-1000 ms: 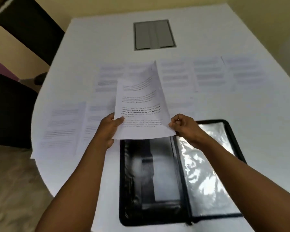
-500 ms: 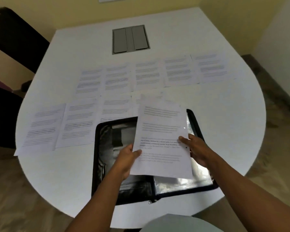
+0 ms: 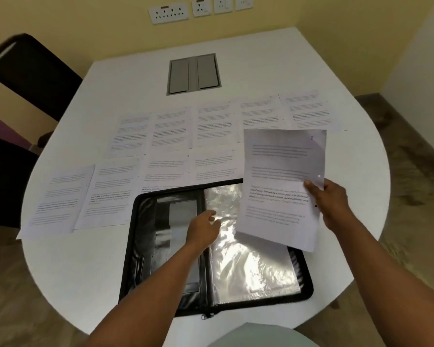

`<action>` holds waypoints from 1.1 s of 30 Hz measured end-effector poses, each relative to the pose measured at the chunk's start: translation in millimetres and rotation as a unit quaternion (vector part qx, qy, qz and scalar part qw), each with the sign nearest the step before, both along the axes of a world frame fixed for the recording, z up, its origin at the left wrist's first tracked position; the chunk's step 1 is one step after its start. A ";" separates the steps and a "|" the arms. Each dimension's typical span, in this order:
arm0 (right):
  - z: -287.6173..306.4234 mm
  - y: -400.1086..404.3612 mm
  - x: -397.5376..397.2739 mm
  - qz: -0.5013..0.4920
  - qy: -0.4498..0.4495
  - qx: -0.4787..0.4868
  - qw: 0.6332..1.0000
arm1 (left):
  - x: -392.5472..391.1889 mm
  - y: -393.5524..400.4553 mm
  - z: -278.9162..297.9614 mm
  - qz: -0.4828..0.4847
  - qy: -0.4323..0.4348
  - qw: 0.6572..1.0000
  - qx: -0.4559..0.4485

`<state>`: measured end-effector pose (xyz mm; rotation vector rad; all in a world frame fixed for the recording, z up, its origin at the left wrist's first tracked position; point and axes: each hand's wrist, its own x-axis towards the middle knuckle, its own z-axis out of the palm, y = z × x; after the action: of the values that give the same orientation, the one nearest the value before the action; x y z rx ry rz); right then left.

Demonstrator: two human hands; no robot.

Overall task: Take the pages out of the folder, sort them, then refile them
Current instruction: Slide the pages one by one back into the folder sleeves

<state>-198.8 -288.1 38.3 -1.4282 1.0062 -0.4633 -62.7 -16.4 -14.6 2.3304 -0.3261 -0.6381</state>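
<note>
Right hand [image 3: 332, 205] pinches page [image 3: 283, 186] by its right edge, raised over open folder [image 3: 145, 246] near worktop [image 3: 336, 246] edge; left hand [image 3: 203, 227] reaches for plastic sleeve [image 3: 248, 266], grip unclear. One-handed hold: page may sag, crease entering sleeve

One head-worn wide-angle camera looked forward and steeply down from the near edge of the rounded white surface [image 3: 236, 46], close above the open black zip folder [image 3: 145, 246], reaching the yellow back wall [image 3: 85, 26].
</note>
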 end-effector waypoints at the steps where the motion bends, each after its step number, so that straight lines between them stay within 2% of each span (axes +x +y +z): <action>1: 0.6 -6.7 -1.0 -0.010 -0.002 0.002 1.000 | 4.9 -7.1 -2.9 -0.021 -0.020 0.999 0.024; 8: -5.7 -40.5 3.7 -0.055 -0.019 0.026 0.998 | 41.0 -55.7 -15.2 -0.139 -0.081 0.976 0.145; 13: -13.4 -62.0 16.5 -0.084 -0.021 0.051 0.995 | 63.8 -81.3 -29.2 -0.174 -0.127 0.963 0.160; 19: -21.3 -85.5 31.7 -0.117 -0.024 0.077 0.990 | 84.8 -95.5 -49.5 -0.241 -0.246 0.920 0.189; 24: -28.5 -97.0 52.4 -0.128 -0.023 0.088 0.988 | 104.3 -107.7 -56.3 -0.230 -0.275 0.918 0.170; 30: -35.1 -101.6 77.4 -0.135 -0.035 0.109 0.984 | 114.8 -113.7 -57.3 -0.236 -0.239 0.934 0.123; 33: -35.7 -105.3 88.3 -0.141 -0.051 0.115 0.982 | 117.6 -109.8 -61.7 -0.249 -0.273 0.924 0.101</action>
<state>-110.5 -393.4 2.6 -1.0506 1.1443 -0.6004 54.9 -126.2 -76.4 2.6097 -1.1842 -0.2340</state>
